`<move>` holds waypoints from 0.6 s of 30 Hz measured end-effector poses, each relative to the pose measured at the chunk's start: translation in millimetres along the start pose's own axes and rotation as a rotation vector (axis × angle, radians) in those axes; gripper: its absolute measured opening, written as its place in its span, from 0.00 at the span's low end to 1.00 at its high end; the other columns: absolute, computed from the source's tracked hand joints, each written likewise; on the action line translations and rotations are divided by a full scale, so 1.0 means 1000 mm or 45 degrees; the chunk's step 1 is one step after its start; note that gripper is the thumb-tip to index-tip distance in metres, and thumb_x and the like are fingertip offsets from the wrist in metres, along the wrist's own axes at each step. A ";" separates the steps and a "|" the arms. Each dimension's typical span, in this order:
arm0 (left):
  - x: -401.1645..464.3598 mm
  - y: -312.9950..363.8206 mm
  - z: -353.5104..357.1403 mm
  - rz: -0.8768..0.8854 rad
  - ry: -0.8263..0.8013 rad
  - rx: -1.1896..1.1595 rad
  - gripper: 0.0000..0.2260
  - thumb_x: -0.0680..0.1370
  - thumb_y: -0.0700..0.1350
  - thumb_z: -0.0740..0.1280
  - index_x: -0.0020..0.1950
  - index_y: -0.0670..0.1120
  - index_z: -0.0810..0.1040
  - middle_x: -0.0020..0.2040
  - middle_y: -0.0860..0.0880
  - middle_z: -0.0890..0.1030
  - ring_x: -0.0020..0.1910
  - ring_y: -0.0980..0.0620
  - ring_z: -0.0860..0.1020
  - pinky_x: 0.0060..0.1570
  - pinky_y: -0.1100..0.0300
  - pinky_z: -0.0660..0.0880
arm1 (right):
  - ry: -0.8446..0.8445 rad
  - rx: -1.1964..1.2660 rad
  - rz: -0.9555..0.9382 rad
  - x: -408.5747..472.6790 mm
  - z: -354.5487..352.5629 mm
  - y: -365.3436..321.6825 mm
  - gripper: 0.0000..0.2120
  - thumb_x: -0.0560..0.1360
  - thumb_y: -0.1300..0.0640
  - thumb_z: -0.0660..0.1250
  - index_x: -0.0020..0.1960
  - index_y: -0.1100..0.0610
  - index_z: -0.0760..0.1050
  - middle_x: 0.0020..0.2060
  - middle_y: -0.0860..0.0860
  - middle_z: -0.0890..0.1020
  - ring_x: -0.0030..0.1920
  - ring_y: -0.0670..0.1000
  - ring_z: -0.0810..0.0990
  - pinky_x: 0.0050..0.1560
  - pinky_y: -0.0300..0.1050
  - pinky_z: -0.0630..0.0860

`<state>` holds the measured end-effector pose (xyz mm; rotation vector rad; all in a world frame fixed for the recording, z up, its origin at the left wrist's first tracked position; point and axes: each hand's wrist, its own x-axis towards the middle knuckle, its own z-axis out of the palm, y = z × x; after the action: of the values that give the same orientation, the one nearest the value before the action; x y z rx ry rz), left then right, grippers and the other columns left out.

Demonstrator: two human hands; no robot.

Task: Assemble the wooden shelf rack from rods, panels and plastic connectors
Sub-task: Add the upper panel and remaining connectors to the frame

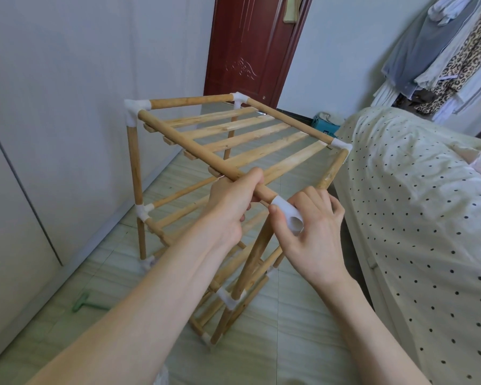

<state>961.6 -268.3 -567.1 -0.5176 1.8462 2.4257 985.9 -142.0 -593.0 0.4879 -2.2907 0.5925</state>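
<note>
Head view, near hands: right hand (314, 232) pinches the white plastic connector (288, 216) seated on the rod's near end; left hand (229, 207) is wrapped round that top front rod (195, 151).
Handling: rod looks light and stiff, so grip close to the joint; connector looks smooth, probably slippery, likely a tight push fit.
Loose upright rod (254, 251): leans below the connector, top end free.
Shelf rack (233, 134): stands on the floor (289, 343) beside the bed (414, 204).
Count: five top slats, three other top corner connectors fitted.

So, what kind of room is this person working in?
Most likely a bedroom: a bed with a dotted cover stands on the right, clothes hang above it, and a dark red door is behind the rack.
</note>
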 end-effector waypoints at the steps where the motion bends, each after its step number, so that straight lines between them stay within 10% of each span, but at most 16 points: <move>1: -0.001 0.001 0.000 -0.003 0.006 -0.009 0.04 0.70 0.45 0.67 0.40 0.47 0.72 0.26 0.53 0.75 0.36 0.52 0.65 0.30 0.62 0.62 | 0.003 0.013 0.012 0.000 0.000 0.000 0.14 0.74 0.46 0.58 0.37 0.55 0.69 0.36 0.44 0.68 0.42 0.43 0.65 0.56 0.60 0.66; 10: -0.012 0.004 0.009 0.017 0.054 -0.104 0.03 0.71 0.42 0.67 0.39 0.45 0.73 0.27 0.53 0.75 0.19 0.63 0.71 0.46 0.58 0.65 | -0.007 0.073 0.033 -0.002 -0.001 0.005 0.10 0.74 0.45 0.58 0.39 0.50 0.65 0.37 0.43 0.68 0.43 0.44 0.66 0.50 0.54 0.64; 18: -0.018 -0.002 0.017 0.039 0.093 -0.116 0.06 0.72 0.43 0.67 0.36 0.46 0.73 0.31 0.52 0.77 0.22 0.62 0.70 0.32 0.63 0.65 | -0.106 0.137 0.065 0.000 -0.010 0.018 0.11 0.74 0.44 0.56 0.39 0.51 0.65 0.37 0.44 0.68 0.44 0.43 0.65 0.47 0.49 0.61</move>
<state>974.8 -248.3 -560.1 -0.5960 1.7892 2.5543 982.4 -122.3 -591.8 0.5152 -2.3646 0.7364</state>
